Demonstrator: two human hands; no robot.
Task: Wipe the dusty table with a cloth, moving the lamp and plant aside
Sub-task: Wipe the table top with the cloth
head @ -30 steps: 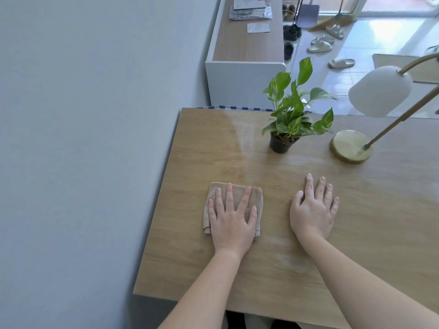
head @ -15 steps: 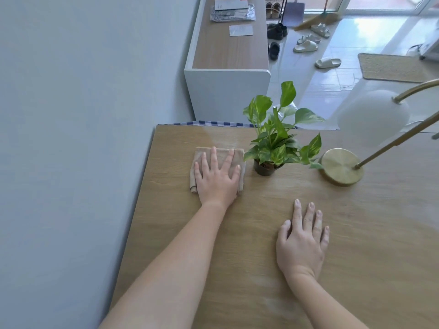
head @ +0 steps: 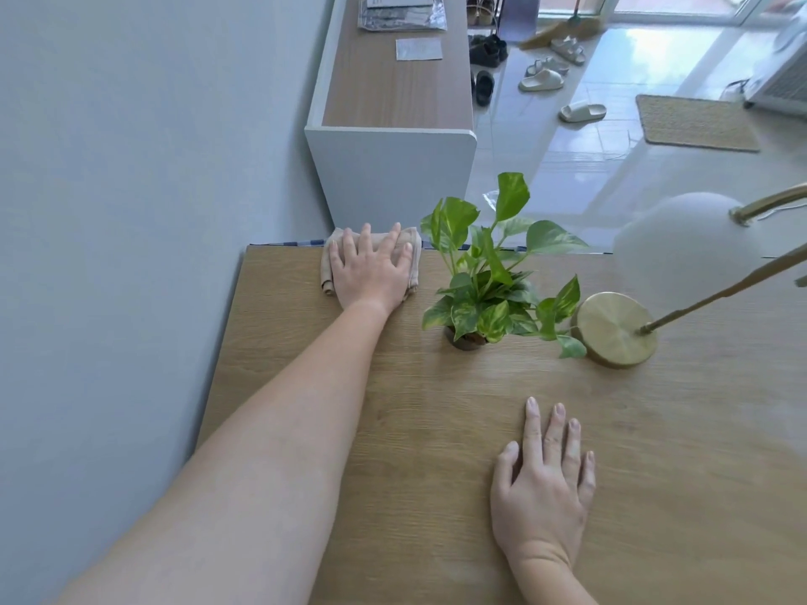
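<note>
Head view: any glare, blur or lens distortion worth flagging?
Head view: strong window glare on the glossy floor; the lamp shade looks smeared and half see-through; wide-angle bending splays the wall, cabinet and table edges; the left hand on the cloth is slightly soft.

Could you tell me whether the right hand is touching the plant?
No, the right hand lies flat on the table, well apart from the plant.

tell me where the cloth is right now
In the head view the cloth lies at the table's far left edge, pressed flat under the left hand, just left of the plant.
</note>
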